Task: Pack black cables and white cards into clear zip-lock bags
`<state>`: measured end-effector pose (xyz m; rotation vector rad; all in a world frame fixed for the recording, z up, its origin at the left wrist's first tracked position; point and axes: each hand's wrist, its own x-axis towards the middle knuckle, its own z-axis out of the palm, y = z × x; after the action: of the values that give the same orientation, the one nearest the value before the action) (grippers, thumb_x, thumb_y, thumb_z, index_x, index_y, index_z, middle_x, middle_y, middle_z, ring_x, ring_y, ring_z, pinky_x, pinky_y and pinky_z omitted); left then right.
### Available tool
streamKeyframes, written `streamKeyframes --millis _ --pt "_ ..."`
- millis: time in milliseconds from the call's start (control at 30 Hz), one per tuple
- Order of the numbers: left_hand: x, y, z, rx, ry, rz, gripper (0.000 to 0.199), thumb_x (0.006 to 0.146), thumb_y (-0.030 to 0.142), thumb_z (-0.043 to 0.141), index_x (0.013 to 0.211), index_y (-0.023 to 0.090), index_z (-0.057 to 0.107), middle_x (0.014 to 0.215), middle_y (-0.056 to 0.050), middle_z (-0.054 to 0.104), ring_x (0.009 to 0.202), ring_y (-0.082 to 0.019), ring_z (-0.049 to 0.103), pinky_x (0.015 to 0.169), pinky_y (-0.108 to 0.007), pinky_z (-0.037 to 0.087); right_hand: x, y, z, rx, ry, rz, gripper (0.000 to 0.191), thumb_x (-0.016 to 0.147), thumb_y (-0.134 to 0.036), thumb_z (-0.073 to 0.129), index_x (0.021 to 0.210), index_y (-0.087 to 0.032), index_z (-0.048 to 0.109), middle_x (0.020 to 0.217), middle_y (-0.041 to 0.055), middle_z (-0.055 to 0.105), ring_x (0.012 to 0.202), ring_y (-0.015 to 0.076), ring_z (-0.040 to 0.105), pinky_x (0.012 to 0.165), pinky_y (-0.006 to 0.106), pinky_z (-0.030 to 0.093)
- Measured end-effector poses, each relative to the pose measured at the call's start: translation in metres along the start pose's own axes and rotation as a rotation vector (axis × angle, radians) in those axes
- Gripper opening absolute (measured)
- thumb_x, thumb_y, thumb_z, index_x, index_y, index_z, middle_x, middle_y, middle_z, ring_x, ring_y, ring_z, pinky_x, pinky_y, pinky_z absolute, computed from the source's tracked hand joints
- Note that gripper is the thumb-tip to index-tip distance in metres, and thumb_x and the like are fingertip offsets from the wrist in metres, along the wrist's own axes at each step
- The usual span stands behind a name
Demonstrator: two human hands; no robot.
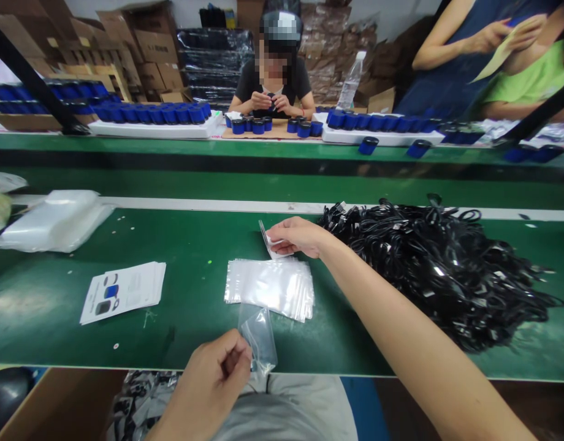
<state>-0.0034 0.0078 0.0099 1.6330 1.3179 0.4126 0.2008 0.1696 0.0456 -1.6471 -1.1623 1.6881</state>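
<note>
My left hand point(217, 373) is closed at the table's near edge, pinching a clear plastic bag point(260, 334) that hangs out beyond the fingertips. My right hand point(297, 236) reaches forward, its fingers closed on a small white folded paper point(265, 237) standing partly upright. Just below that hand lies a fanned stack of clear plastic bags point(268, 285). A pile of printed leaflets point(123, 291) rests to the left, showing pictures of a blue and black item. To the right of my forearm is a large heap of black cables point(429, 269).
A bundle of clear plastic point(56, 217) lies at the far left of the green table point(190, 239). Across the raised ledge point(171, 146), blue cylinders point(157, 113) stand in rows on white trays. A co-worker point(275, 79) sits opposite; other people are at the right. Bagged items lie below the table edge.
</note>
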Motion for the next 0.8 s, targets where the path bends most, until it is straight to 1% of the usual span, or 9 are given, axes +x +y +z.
streamKeyframes --millis 133,200,333,433,533,600,633,700,800 --pt "0.000 -0.001 -0.001 0.002 -0.003 -0.012 0.026 0.088 0.030 0.039 0.063 0.022 0.038 0.052 0.007 0.042 0.049 -0.011 0.041 0.048 -0.021 0.033 0.000 0.000 0.001 -0.055 -0.008 0.019 0.023 0.091 -0.027 0.056 0.110 -0.014 0.057 0.105 0.0062 0.062 0.085 0.0172 0.063 0.072 0.035 0.054" --pt "0.000 -0.001 -0.001 0.001 -0.012 -0.015 0.026 0.088 0.029 0.040 0.063 0.023 0.038 0.052 0.007 0.041 0.049 -0.011 0.041 0.048 -0.021 0.033 0.000 0.000 0.004 -0.080 -0.005 0.019 0.028 0.091 -0.029 0.056 0.115 -0.015 0.055 0.114 0.0080 0.059 0.093 0.0200 0.062 0.078 0.039 0.053" --pt "0.001 0.000 0.000 -0.018 0.002 -0.017 0.024 0.086 0.029 0.043 0.063 0.022 0.039 0.052 0.007 0.042 0.049 -0.010 0.042 0.048 -0.021 0.034 0.004 0.001 0.007 -0.120 0.014 -0.004 0.029 0.092 -0.030 0.055 0.117 -0.016 0.055 0.115 0.0081 0.058 0.094 0.0201 0.061 0.079 0.040 0.053" --pt "-0.001 0.004 0.000 -0.103 0.053 -0.065 0.023 0.084 0.031 0.047 0.063 0.021 0.044 0.048 0.007 0.047 0.045 -0.010 0.045 0.046 -0.020 0.035 0.001 0.002 0.000 -0.142 0.070 -0.070 0.017 0.090 -0.026 0.057 0.100 -0.013 0.061 0.098 0.0064 0.064 0.083 0.0177 0.063 0.072 0.034 0.053" --pt "-0.003 0.010 -0.006 -0.279 0.133 -0.163 0.025 0.082 0.037 0.051 0.064 0.020 0.049 0.046 0.006 0.055 0.041 -0.010 0.049 0.043 -0.018 0.036 -0.027 0.005 -0.011 -0.163 0.162 -0.198 0.013 0.084 -0.014 0.058 0.071 -0.015 0.061 0.073 0.0027 0.064 0.073 0.0165 0.061 0.065 0.026 0.049" --pt "-0.001 0.014 -0.013 -0.390 0.221 -0.212 0.027 0.081 0.041 0.054 0.065 0.020 0.051 0.049 0.004 0.061 0.043 -0.010 0.054 0.043 -0.018 0.040 -0.057 0.010 -0.011 -0.189 0.175 -0.283 0.016 0.080 -0.012 0.056 0.066 -0.019 0.057 0.067 0.0000 0.061 0.068 0.0153 0.058 0.061 0.023 0.046" --pt "0.001 0.015 -0.016 -0.432 0.269 -0.226 0.028 0.081 0.042 0.054 0.065 0.019 0.053 0.054 0.001 0.066 0.045 -0.011 0.057 0.045 -0.019 0.043 -0.073 0.014 -0.007 -0.212 0.136 -0.318 0.015 0.079 -0.013 0.056 0.065 -0.019 0.058 0.066 -0.0006 0.061 0.065 0.0148 0.057 0.059 0.023 0.044" --pt "0.006 0.016 -0.022 -0.494 0.333 -0.234 0.028 0.080 0.043 0.054 0.067 0.019 0.054 0.063 -0.002 0.070 0.053 -0.014 0.064 0.052 -0.023 0.050 -0.101 0.024 0.006 -0.313 -0.051 -0.395 0.014 0.077 -0.014 0.053 0.066 -0.021 0.059 0.063 -0.0014 0.059 0.058 0.0142 0.054 0.052 0.023 0.040" --pt "0.013 0.017 -0.025 -0.475 0.405 -0.187 0.026 0.079 0.041 0.052 0.066 0.019 0.053 0.058 0.003 0.063 0.055 -0.014 0.062 0.054 -0.024 0.051 -0.121 0.039 0.036 -0.463 -0.126 -0.443 0.018 0.075 -0.011 0.050 0.063 -0.022 0.057 0.065 -0.0008 0.063 0.059 0.0148 0.055 0.052 0.024 0.039"
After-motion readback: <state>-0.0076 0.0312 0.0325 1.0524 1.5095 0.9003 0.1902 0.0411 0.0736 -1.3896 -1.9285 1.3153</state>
